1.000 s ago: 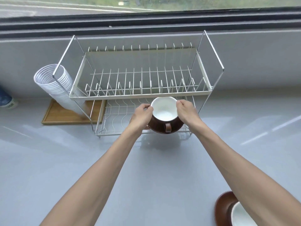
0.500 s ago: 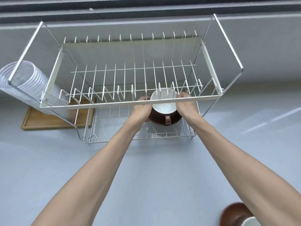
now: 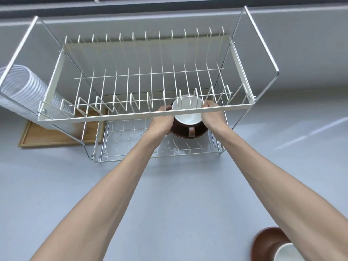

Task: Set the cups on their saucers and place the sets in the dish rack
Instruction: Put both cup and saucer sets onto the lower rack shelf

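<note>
A brown cup with a white inside [image 3: 187,117] sits on a brown saucer [image 3: 178,131], its handle facing me. My left hand [image 3: 162,122] grips the set's left side and my right hand [image 3: 211,117] grips its right side. I hold the set inside the lower tier of the two-tier wire dish rack [image 3: 131,116], toward the right, partly behind the upper tier's front rail. A second brown saucer [image 3: 267,242] with a white-lined cup [image 3: 286,252] on it lies at the bottom right, partly hidden by my right forearm.
A stack of clear plastic cups [image 3: 22,87] lies on its side over a wooden tray [image 3: 52,136], left of the rack. The rack stands on a grey counter [image 3: 169,194] against a grey sill wall.
The cup-and-saucer set has moved from the rack's front edge deeper into the lower tier, under the upper tier. My view has come closer and tilted down.
</note>
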Available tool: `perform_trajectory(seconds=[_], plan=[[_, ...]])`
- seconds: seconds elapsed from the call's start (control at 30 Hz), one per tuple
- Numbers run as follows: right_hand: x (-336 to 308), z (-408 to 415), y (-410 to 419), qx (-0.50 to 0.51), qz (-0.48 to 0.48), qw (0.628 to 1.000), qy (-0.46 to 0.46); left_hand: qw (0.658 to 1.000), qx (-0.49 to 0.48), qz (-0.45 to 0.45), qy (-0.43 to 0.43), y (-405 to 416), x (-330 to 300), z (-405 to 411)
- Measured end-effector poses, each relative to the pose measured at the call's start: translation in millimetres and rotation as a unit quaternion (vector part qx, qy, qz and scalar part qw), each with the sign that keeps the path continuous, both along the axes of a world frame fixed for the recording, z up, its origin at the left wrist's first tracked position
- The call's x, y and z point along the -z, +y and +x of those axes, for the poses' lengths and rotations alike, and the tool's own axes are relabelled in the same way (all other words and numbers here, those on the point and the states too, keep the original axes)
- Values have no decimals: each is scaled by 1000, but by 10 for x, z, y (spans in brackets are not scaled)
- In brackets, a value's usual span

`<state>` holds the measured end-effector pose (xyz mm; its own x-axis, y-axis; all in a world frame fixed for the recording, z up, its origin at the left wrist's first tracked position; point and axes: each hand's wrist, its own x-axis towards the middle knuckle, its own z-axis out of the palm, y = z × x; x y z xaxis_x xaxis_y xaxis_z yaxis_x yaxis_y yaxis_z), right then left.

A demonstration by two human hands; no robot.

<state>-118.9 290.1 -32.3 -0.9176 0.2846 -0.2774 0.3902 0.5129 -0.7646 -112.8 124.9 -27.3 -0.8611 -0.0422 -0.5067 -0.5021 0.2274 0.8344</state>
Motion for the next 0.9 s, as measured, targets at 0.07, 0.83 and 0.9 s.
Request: perform_trajectory(seconds=[0.07,0.83,0.9], plan=[[-21,21,0,-3,6,1000,-8,1000,7,-12,2,-2,-9,17],[-479,914,33,-136,100,985,-28,964,211,-158,19,-8,-390,768],[-518,1080,74,-165,157,973,-33,954,247,-166,35,15,-465,880]])
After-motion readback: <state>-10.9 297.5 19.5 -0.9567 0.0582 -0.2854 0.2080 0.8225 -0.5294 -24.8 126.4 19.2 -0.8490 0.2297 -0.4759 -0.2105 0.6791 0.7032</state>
